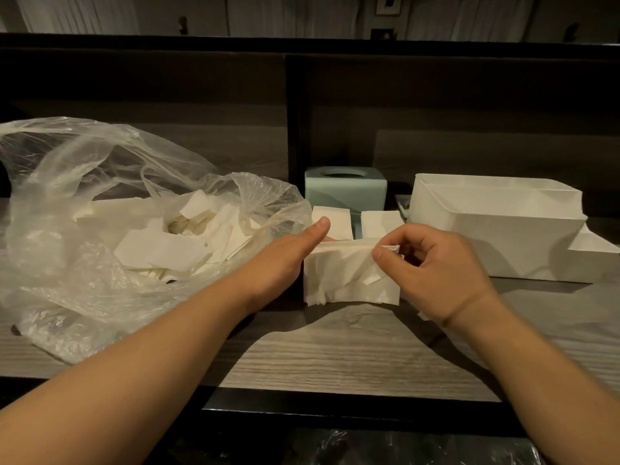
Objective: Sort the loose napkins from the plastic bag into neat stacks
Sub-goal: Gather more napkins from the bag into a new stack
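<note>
While the left hand (288, 253) grips one end of a napkin bundle (349, 276) with its thumb on top, the right hand (432, 266) pinches a corner of the top napkin at the other end. This bundle stands on edge on the wooden table (352, 357). Just left lies the open plastic bag (100, 209), with loose napkins (161, 250) inside. Behind the hands are two neat stacks (335, 219), then a pale green box (345, 189). A white bin (496, 226) stands at the right.
</note>
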`<state>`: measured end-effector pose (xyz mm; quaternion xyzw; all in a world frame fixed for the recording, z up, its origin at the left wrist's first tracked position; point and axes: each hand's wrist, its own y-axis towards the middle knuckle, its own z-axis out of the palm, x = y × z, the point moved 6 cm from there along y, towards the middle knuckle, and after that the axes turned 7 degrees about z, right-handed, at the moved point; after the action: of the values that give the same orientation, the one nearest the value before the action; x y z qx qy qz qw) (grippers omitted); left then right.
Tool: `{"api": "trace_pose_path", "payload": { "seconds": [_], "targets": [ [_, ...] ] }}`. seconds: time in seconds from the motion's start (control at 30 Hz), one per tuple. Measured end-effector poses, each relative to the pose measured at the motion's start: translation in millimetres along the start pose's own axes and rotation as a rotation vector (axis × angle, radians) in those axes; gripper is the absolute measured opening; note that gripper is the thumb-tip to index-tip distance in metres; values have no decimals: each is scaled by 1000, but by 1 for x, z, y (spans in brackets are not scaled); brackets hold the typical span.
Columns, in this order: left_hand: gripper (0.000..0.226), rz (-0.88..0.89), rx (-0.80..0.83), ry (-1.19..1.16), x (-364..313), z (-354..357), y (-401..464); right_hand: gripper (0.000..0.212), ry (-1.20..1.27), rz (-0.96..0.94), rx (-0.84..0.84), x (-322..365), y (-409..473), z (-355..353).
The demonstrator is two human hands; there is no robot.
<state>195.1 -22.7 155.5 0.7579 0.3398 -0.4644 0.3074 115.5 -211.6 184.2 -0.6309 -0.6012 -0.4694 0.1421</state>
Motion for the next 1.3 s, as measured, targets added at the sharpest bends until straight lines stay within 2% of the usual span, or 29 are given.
{"api": "trace_pose_path", "payload": {
  "seconds": [0.07, 0.17, 0.3, 0.43, 0.57, 0.7, 0.9, 1.0, 1.13, 1.23, 1.3],
  "targets": [
    [77, 41, 33, -44, -5, 3, -2, 7, 31, 26, -11, -2, 1, -1],
    [48, 124, 90, 71, -11, 5, -3, 4, 75, 44, 18, -1, 0, 0],
    [48, 127, 107, 150, -7, 4, 1, 5, 34, 1, 64, -1, 0, 5],
    [40, 147, 89, 98, -5, 5, 1, 21, -198, -121, 33, 2, 0, 5],
    [37, 181, 108, 100, -7, 5, -1, 59, -571, -257, 107, 14, -6, 17],
    [43, 215, 122, 144, -12, 7, -1, 64, -714, -268, 231, 17, -7, 29],
    [29, 181, 79, 84, -8, 6, -1, 66, -535, -236, 200, 16, -7, 24],
    [30, 153, 74, 68, -6, 5, 0, 63, -389, -178, 189, 12, -5, 21],
    [34, 110, 42, 61, -4, 0, 1, 82, -185, 11, 130, 3, -1, 10],
    [46, 105, 71, 84, -3, -1, 0, 98, -258, 135, 193, -5, -2, 10],
    [54, 108, 84, 105, -4, 0, 0, 98, -423, 139, 266, -7, -3, 13]
  ]
}}
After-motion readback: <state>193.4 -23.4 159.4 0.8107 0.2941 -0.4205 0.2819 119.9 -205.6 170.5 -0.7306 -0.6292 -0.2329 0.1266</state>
